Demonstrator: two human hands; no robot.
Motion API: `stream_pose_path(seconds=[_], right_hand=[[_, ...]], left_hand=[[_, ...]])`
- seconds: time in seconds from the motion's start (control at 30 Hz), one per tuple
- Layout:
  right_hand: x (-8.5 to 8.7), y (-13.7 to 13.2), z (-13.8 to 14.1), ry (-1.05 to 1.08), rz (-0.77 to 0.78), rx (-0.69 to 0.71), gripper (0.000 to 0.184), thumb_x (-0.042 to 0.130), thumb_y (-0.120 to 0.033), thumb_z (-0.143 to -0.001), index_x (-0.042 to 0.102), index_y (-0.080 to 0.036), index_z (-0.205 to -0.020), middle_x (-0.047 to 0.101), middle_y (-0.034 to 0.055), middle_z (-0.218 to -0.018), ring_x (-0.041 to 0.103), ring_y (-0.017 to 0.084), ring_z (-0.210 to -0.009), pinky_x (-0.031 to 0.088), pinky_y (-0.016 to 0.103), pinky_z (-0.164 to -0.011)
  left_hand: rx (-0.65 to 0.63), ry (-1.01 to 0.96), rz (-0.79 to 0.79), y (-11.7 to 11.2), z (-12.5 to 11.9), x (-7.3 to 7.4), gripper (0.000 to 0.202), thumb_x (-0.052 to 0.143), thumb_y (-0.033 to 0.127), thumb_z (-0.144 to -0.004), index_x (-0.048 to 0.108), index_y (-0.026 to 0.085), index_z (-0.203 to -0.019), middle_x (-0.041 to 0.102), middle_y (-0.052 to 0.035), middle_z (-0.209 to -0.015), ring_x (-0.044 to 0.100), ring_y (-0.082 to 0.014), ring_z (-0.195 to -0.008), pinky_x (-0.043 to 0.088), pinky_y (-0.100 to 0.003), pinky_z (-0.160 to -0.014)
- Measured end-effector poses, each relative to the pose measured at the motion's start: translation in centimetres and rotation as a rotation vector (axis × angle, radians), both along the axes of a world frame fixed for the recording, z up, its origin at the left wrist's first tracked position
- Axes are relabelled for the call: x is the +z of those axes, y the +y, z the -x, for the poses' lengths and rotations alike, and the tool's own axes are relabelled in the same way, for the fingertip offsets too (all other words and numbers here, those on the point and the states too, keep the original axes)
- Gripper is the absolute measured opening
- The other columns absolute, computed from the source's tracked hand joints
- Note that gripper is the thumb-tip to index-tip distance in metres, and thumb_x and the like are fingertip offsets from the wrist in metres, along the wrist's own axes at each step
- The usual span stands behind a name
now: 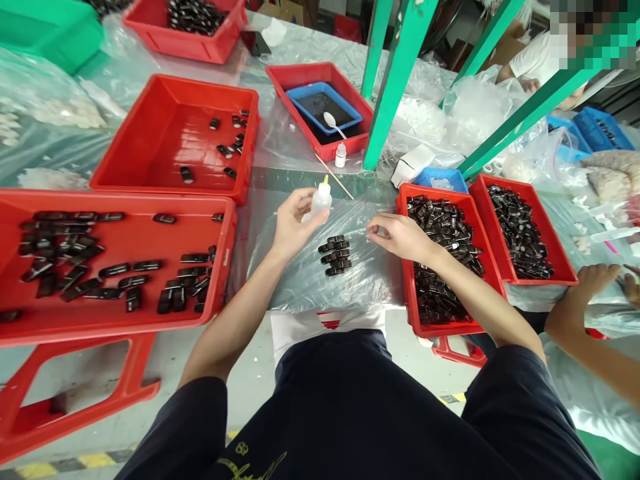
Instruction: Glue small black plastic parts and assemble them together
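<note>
My left hand (293, 223) is closed round a small white squeeze bottle (321, 199) with a yellow tip, held upright over the plastic-covered table. My right hand (400, 235) is in a pinch just right of a short row of small black parts (335, 255) lying on the clear plastic sheet (320, 280). What its fingertips pinch is too small to make out. The row of parts lies between both hands, a little nearer to me.
Red trays surround the spot: one with black parts at the left (115, 320), one behind it (150, 180), two full ones at the right (407, 267) (555, 247). A blue dish with a spoon (325, 107) sits behind. Another person's hand (595, 280) is at far right. Green frame legs (395, 80) stand behind.
</note>
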State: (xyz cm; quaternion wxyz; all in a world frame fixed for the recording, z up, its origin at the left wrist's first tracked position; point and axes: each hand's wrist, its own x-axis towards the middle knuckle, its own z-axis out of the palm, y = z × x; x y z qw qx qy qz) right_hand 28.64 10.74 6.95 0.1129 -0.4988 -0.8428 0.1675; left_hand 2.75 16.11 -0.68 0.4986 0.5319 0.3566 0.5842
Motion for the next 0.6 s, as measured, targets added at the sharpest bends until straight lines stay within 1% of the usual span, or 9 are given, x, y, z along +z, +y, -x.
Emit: stream_pose_path(seconds=[0.03, 0.07, 0.13, 0.2, 0.3, 0.37, 0.43, 0.5, 0.6], right_hand=[[-0.4, 0.5, 0.2, -0.019, 0.008, -0.006, 0.009, 0.067, -0.025, -0.103, 0.073, -0.019, -0.106, 0.079, 0.0059, -0.104, 0.071, 0.019, -0.088, 0.044, 0.029, -0.074], [-0.7, 0.9, 0.6, -0.041, 0.021, -0.008, 0.008, 0.068, -0.024, -0.102, 0.073, -0.019, -0.107, 0.079, 0.0058, -0.105, 0.072, 0.02, -0.091, 0.044, 0.029, -0.075], [-1.2, 1.4, 1.8, -0.089, 0.047, 0.006, 0.009, 0.068, -0.023, -0.103, 0.073, -0.019, -0.109, 0.08, 0.0067, -0.11, 0.074, 0.023, -0.1, 0.046, 0.03, -0.079], [-1.4, 1.7, 3.4, -0.147, 0.051, 0.055, 0.013, 0.066, -0.023, -0.104, 0.073, -0.018, -0.113, 0.079, 0.0089, -0.12, 0.074, 0.026, -0.109, 0.047, 0.031, -0.081], [-1.3, 1.7, 5.9, -0.269, 0.021, 0.17, 0.019, 0.061, -0.021, -0.106, 0.073, -0.016, -0.121, 0.075, 0.014, -0.132, 0.072, 0.029, -0.118, 0.05, 0.033, -0.084], [-1.3, 1.9, 6.9, -0.366, 0.008, 0.217, 0.023, 0.059, -0.019, -0.106, 0.072, -0.013, -0.124, 0.073, 0.0177, -0.135, 0.071, 0.032, -0.121, 0.052, 0.036, -0.086], [-1.4, 2.1, 7.4, -0.441, 0.017, 0.245, 0.026, 0.063, -0.02, -0.104, 0.071, -0.01, -0.126, 0.073, 0.0202, -0.135, 0.071, 0.035, -0.122, 0.053, 0.038, -0.088], [-1.7, 2.5, 7.3, -0.466, 0.033, 0.271, 0.029, 0.067, -0.023, -0.103, 0.071, -0.009, -0.128, 0.073, 0.0203, -0.134, 0.071, 0.036, -0.121, 0.052, 0.039, -0.089], [-2.2, 3.0, 6.7, -0.432, 0.041, 0.278, 0.028, 0.069, -0.025, -0.103, 0.071, -0.013, -0.128, 0.076, 0.0178, -0.131, 0.073, 0.034, -0.118, 0.051, 0.037, -0.088]], left_hand=[[0.039, 0.081, -0.044, 0.1, -0.2, -0.4, 0.055, 0.094, 0.048, -0.069, 0.067, 0.021, -0.108, 0.081, -0.0065, -0.103, 0.077, -0.0206, -0.094, 0.058, -0.035, -0.093], [0.05, 0.139, -0.068, 0.3, -0.4, -0.8, 0.054, 0.092, 0.048, -0.071, 0.066, 0.021, -0.109, 0.081, -0.0073, -0.104, 0.077, -0.0214, -0.097, 0.058, -0.037, -0.096], [0.037, 0.212, -0.081, 1.0, -0.6, -1.2, 0.053, 0.088, 0.049, -0.074, 0.061, 0.021, -0.111, 0.082, -0.009, -0.108, 0.078, -0.0235, -0.101, 0.058, -0.039, -0.099], [0.063, 0.307, -0.111, 2.3, -0.5, -1.3, 0.049, 0.085, 0.045, -0.076, 0.06, 0.022, -0.112, 0.082, -0.0089, -0.109, 0.078, -0.0242, -0.104, 0.058, -0.04, -0.101], [0.189, 0.467, -0.177, 5.2, -0.4, -1.1, 0.041, 0.083, 0.034, -0.075, 0.065, 0.02, -0.108, 0.081, -0.0077, -0.111, 0.076, -0.0242, -0.107, 0.056, -0.04, -0.105], [0.248, 0.535, -0.153, 7.2, -0.4, -1.2, 0.038, 0.081, 0.027, -0.072, 0.067, 0.019, -0.106, 0.08, -0.0073, -0.109, 0.076, -0.0246, -0.105, 0.057, -0.039, -0.103], [0.28, 0.576, -0.1, 8.7, -0.5, -1.6, 0.036, 0.08, 0.022, -0.071, 0.069, 0.018, -0.104, 0.08, -0.0071, -0.106, 0.077, -0.0251, -0.103, 0.058, -0.039, -0.103], [0.285, 0.599, -0.039, 9.5, -0.6, -2.2, 0.035, 0.08, 0.019, -0.069, 0.069, 0.018, -0.102, 0.081, -0.0078, -0.104, 0.077, -0.0257, -0.101, 0.059, -0.04, -0.101], [0.289, 0.601, 0.007, 9.9, -0.6, -3.1, 0.036, 0.081, 0.018, -0.07, 0.069, 0.017, -0.104, 0.081, -0.0098, -0.105, 0.078, -0.0256, -0.098, 0.06, -0.041, -0.099]])
